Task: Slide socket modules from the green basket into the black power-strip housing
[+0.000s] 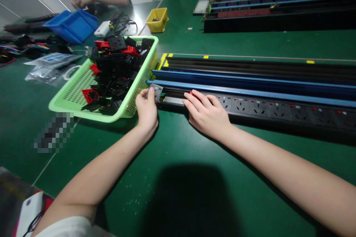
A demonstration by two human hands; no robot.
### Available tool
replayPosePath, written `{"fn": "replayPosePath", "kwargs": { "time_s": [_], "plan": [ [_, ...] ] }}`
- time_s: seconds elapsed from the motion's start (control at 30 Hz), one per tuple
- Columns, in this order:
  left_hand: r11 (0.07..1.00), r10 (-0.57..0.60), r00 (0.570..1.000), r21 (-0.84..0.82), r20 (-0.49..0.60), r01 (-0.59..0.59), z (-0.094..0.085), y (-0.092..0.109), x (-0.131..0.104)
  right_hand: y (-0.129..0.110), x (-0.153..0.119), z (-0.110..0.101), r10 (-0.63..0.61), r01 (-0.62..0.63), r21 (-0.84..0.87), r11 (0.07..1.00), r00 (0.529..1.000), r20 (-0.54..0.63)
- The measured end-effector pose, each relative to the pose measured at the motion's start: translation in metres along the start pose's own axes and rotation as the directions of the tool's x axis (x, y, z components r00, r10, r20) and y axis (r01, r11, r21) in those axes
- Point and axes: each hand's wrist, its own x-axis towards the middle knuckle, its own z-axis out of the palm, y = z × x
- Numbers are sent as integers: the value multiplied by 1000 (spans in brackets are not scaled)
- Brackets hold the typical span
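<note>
A long black strip (258,109) with a row of socket modules lies across the green table. My left hand (147,109) pinches a black socket module (156,90) at the strip's left end, beside the basket. My right hand (208,113) rests on the strip with its fingers stretched over the modules; a bit of a red module (192,93) shows beneath them. Between my hands a bare stretch of the channel shows. The light green basket (114,118) at the left holds several black and red modules.
Blue-edged rails (250,88) lie behind the strip. Farther back are a yellow bin (157,25), a blue bin (72,26), cables (122,24) and plastic bags (50,66). Another black assembly (239,24) lies at the back right. Two people are across the table.
</note>
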Motion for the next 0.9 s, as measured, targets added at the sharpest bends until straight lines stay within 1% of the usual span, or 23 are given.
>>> {"fn": "replayPosePath", "kwargs": {
  "time_s": [0.17, 0.37, 0.6, 0.8, 0.9],
  "plan": [
    [998, -57, 998, 8, 21, 57, -2, -1, 1, 1, 0, 0, -2, 2, -4, 1000, 1000, 5],
    [991, -134, 988, -12, 70, 135, -2, 5, 3, 1, 0, 0, 0, 0, 9, 1000, 1000, 5],
    [991, -137, 986, 1, 91, 137, -2, 3, 5, 1, 0, 0, 3, -3, 22, 1000, 1000, 6],
    [988, -148, 985, 65, 94, 142, -3, 4, 7, 1, -1, 0, 8, -10, 59, 998, 1000, 27],
    [986, -132, 985, 119, 108, 119, -3, 6, 8, 1, -1, 1, 8, -10, 56, 998, 1000, 23]
  ]
}}
